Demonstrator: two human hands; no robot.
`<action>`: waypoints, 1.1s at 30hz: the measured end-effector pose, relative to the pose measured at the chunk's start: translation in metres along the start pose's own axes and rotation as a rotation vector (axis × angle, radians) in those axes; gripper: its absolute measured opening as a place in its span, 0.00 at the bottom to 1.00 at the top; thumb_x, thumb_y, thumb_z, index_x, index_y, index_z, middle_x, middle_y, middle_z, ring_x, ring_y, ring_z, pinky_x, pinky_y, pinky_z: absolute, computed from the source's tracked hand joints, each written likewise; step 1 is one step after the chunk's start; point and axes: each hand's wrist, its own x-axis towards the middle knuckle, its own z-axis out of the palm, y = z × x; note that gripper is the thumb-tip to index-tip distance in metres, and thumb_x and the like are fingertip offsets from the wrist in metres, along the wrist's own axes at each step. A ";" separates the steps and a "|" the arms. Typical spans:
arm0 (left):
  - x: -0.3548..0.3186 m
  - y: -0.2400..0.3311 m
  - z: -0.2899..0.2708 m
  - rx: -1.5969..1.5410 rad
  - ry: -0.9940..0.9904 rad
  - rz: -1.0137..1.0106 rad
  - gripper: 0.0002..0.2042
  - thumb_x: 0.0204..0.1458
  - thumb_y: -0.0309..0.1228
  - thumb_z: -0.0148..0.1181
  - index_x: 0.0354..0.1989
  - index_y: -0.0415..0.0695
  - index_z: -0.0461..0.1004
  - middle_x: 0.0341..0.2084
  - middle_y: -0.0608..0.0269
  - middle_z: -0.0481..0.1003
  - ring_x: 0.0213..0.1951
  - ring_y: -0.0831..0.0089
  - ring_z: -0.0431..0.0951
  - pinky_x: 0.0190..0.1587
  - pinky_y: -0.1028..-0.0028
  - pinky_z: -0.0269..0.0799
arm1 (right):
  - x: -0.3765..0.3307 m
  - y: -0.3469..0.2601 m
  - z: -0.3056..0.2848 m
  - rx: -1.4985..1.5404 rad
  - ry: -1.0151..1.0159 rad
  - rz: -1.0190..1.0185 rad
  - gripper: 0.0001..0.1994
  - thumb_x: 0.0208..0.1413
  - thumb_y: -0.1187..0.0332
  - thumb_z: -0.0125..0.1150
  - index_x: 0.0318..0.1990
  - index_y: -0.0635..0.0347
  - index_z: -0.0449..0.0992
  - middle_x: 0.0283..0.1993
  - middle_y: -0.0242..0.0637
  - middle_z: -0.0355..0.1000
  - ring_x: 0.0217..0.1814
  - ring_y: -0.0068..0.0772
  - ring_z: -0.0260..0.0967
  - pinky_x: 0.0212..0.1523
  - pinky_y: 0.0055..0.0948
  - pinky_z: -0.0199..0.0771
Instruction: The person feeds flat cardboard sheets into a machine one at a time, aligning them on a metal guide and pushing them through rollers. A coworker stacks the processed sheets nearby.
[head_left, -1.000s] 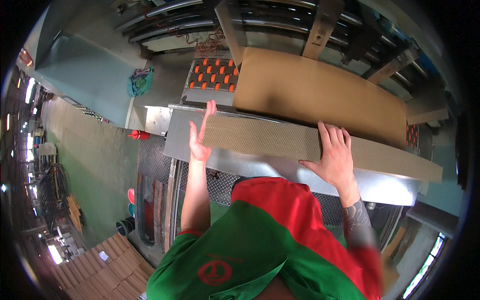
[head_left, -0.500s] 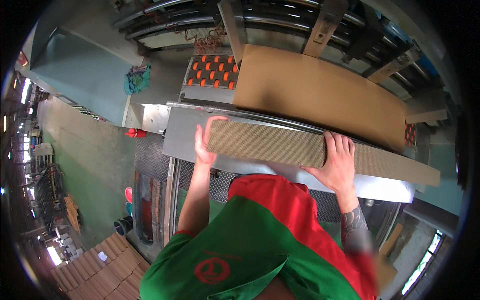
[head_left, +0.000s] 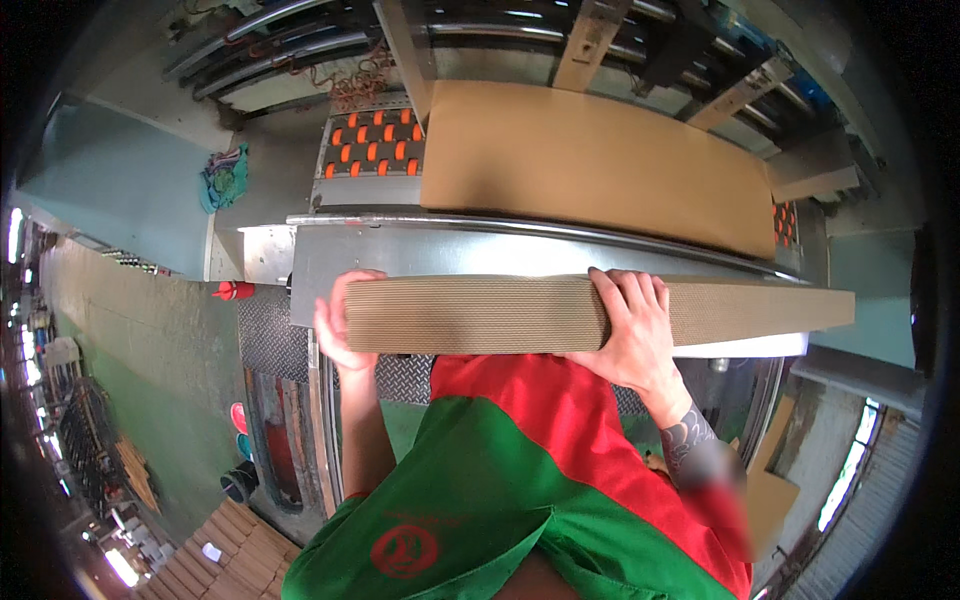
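A long stack of corrugated cardboard sheets (head_left: 480,314) stands with its fluted edges facing up, close in front of my body. My left hand (head_left: 345,322) wraps around its left end, fingers at the far corner and the palm against the end. Across the middle, my right hand (head_left: 632,325) grips the stack, with fingers over the far side and the thumb by the near side. Beyond lies the bare metal ledge (head_left: 420,245) of the machine. Further back, a large flat brown cardboard sheet (head_left: 600,165) rests on the machine bed.
Orange rollers (head_left: 372,145) show left of the flat sheet, below metal bars and upright plates. A teal cloth (head_left: 224,178) and a red bottle (head_left: 234,290) lie to the left. Stacked cardboard (head_left: 225,555) stands on the floor at lower left.
The stack has come nearer to my body and shifted left, swinging from a slant to nearly level across the view. Both hands have kept hold and moved with it. The head view has shifted too.
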 end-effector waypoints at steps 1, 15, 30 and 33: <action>-0.001 0.004 -0.005 0.058 0.011 -0.004 0.37 0.69 0.60 0.32 0.54 0.32 0.72 0.53 0.44 0.75 0.58 0.54 0.73 0.65 0.56 0.65 | -0.001 -0.006 0.002 0.004 -0.006 0.011 0.48 0.34 0.42 0.84 0.63 0.59 0.74 0.54 0.43 0.72 0.60 0.50 0.69 0.67 0.53 0.64; -0.041 0.021 -0.006 0.535 0.201 0.154 0.37 0.71 0.50 0.47 0.77 0.30 0.59 0.75 0.42 0.63 0.77 0.56 0.60 0.79 0.58 0.51 | -0.002 -0.030 0.013 -0.011 -0.144 0.045 0.49 0.38 0.41 0.82 0.66 0.60 0.70 0.60 0.45 0.69 0.65 0.52 0.66 0.71 0.55 0.60; -0.077 0.023 0.010 0.492 0.247 -0.007 0.33 0.68 0.29 0.60 0.78 0.30 0.56 0.78 0.45 0.59 0.78 0.58 0.59 0.79 0.60 0.53 | 0.025 0.060 -0.007 0.404 -0.583 0.012 0.42 0.40 0.36 0.82 0.56 0.59 0.80 0.50 0.45 0.81 0.53 0.51 0.80 0.54 0.46 0.78; -0.083 0.020 0.004 0.459 0.268 -0.027 0.34 0.68 0.31 0.61 0.78 0.31 0.57 0.78 0.45 0.59 0.78 0.58 0.59 0.79 0.60 0.53 | 0.024 0.061 -0.010 0.368 -0.544 0.020 0.40 0.41 0.36 0.82 0.54 0.60 0.80 0.50 0.45 0.81 0.53 0.52 0.80 0.52 0.47 0.79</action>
